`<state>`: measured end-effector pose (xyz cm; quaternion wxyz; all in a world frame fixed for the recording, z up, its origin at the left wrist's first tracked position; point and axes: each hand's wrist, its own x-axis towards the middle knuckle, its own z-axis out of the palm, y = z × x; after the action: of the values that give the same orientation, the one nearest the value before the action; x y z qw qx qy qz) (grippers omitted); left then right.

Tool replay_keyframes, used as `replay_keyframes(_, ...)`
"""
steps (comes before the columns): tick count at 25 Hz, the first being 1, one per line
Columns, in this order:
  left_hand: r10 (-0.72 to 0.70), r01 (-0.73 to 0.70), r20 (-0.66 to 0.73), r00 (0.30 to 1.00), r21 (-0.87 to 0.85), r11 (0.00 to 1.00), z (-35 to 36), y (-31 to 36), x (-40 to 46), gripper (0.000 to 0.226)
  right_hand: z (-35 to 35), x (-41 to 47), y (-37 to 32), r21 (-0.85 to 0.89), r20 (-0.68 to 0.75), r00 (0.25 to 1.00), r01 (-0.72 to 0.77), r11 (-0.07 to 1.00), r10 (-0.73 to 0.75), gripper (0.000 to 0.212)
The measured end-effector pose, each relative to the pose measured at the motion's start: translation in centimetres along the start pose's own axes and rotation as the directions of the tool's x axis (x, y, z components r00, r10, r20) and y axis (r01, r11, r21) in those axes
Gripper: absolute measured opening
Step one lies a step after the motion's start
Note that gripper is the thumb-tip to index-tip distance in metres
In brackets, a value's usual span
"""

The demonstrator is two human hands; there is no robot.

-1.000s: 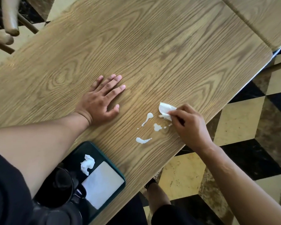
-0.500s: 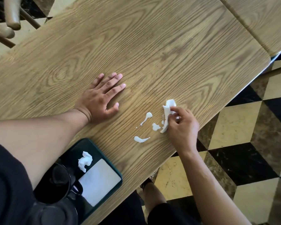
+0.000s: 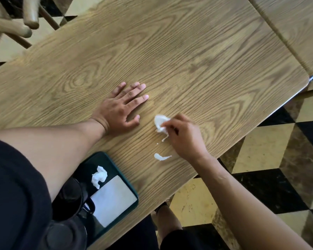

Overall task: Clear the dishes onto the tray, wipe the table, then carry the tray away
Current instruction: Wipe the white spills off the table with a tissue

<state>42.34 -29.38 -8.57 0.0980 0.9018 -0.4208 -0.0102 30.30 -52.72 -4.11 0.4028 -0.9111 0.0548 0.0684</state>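
Tabletop (image 3: 188,51) of wood grain carries a dark green tray (image 3: 126,179) at its near left edge, holding a crumpled tissue (image 3: 99,175) and a black mug (image 3: 70,195). Right of the tray, the left hand (image 3: 119,110) lies flat, fingers straight and spread. Further right, the right hand (image 3: 184,138) pinches a white tissue (image 3: 160,122) in its fingers against the tabletop, with a white spill (image 3: 160,157) just nearer.

- Green tray (image 3: 128,184): near end hidden under left forearm and sleeve.
- Black mug (image 3: 74,197): partly covered by the forearm; contents not discernible.
- Tissue (image 3: 160,122): part concealed inside right hand (image 3: 185,139).
- Wooden chair (image 3: 11,28): cropped at top-left edge.
- Whole frame motion-blurred.
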Motion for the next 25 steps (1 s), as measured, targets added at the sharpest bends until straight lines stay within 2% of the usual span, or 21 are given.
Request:
replay_keyframes(1, -0.003, 0.003, 0.003, 1.000, -0.006, 1.000, 0.0, 0.0, 0.0, 0.065, -0.2, -0.7, 0.0, -0.013, 0.139, 0.983, 0.121, 0.993, -0.119, 0.014)
replay_keyframes(3, -0.014, 0.014, 0.004, 1.000, -0.020, 1.000, 0.0, 0.2, -0.1, 0.065, -1.4, -1.4, 0.8, -0.019, 0.353, 0.900, 0.281, 0.959, -0.257, 0.015)
replay_keyframes(5, -0.020, 0.020, 0.002, 1.000, -0.019, 1.000, -0.1, 0.3, 0.0, 0.065, -2.9, -0.2, 1.7, -0.063, 0.430, 0.850, 0.365, 0.929, -0.305, 0.016)
replay_keyframes(8, 0.003, -0.003, -0.016, 1.000, -0.025, 1.000, -0.1, 0.1, 0.0, 0.062, -4.1, 2.6, 2.3, -0.151, 0.313, 0.893, 0.383, 0.911, -0.324, 0.016)
replay_keyframes(10, 0.001, -0.002, -0.044, 0.999, -0.030, 1.000, 0.0, 0.2, 0.0, 0.061, -4.3, 3.4, 2.8, -0.176, 0.144, 0.966, 0.236, 0.956, -0.212, 0.020)
replay_keyframes(12, -0.005, 0.004, -0.037, 0.999, -0.029, 1.000, 0.0, 0.2, 0.0, 0.062, -4.3, 2.0, 2.9, -0.159, 0.024, 0.997, 0.071, 0.985, -0.067, 0.020)
replay_keyframes(14, -0.014, 0.013, -0.020, 1.000, -0.033, 0.999, 0.0, 0.2, 0.0, 0.063, -3.9, -1.2, 2.8, -0.167, -0.001, 1.000, 0.027, 0.986, -0.028, 0.019)
replay_keyframes(17, -0.022, 0.022, -0.008, 1.000, -0.044, 0.999, -0.1, 0.3, -0.1, 0.065, -3.7, -6.0, 2.6, -0.186, 0.054, 0.998, 0.032, 0.982, -0.023, 0.016)
replay_keyframes(19, -0.021, 0.020, -0.012, 1.000, -0.051, 0.998, 0.0, 0.3, -0.2, 0.065, -4.2, -6.1, 3.1, -0.201, 0.053, 0.999, 0.013, 0.979, -0.003, 0.016)
replay_keyframes(21, -0.021, 0.020, -0.012, 1.000, -0.050, 0.999, -0.1, 0.3, -0.1, 0.064, -5.0, -3.1, 4.0, -0.198, -0.096, 0.993, -0.085, 0.977, 0.067, 0.015)
replay_keyframes(23, -0.015, 0.014, -0.015, 1.000, -0.047, 0.999, 0.0, 0.2, 0.0, 0.063, -5.5, 0.2, 4.2, -0.139, -0.245, 0.955, -0.203, 0.969, 0.165, 0.015)
replay_keyframes(25, -0.011, 0.010, -0.015, 1.000, -0.048, 0.999, 0.0, 0.2, 0.0, 0.063, -4.3, 0.7, 3.4, -0.118, -0.224, 0.968, -0.143, 0.983, 0.114, 0.015)
